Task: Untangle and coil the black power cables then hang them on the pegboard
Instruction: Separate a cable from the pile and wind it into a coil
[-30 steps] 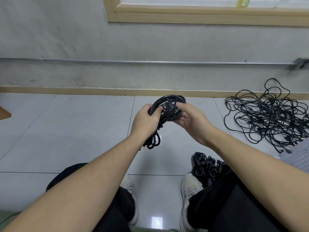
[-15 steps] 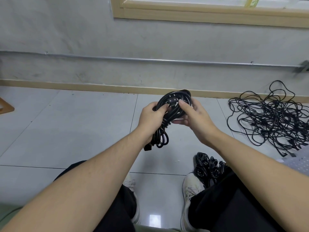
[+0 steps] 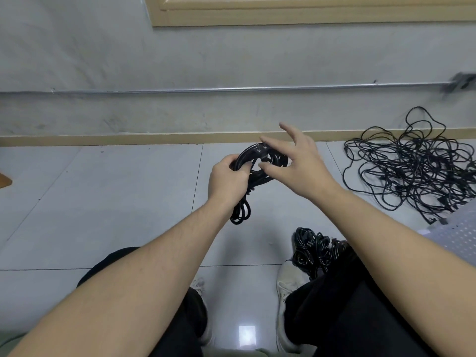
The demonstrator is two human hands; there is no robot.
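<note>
My left hand [image 3: 228,180] grips a coiled black power cable [image 3: 253,168] in front of me, above the floor tiles; loops of it hang below my fist. A plug with metal prongs shows at the coil's top. My right hand [image 3: 300,161] hovers just right of the coil with its fingers spread and straight, holding nothing. A tangled heap of black cables [image 3: 417,168] lies on the floor at the right by the wall. A bundle of coiled cables [image 3: 315,247] rests by my right foot.
A corner of a white perforated pegboard [image 3: 458,234] lies at the right edge. A grey wall with a metal pipe [image 3: 231,89] and a wooden skirting runs across the back. My legs and shoes fill the bottom.
My right hand has let go of the coil and opened, fingers spread. My left hand keeps its grip. The camera has tilted slightly.
</note>
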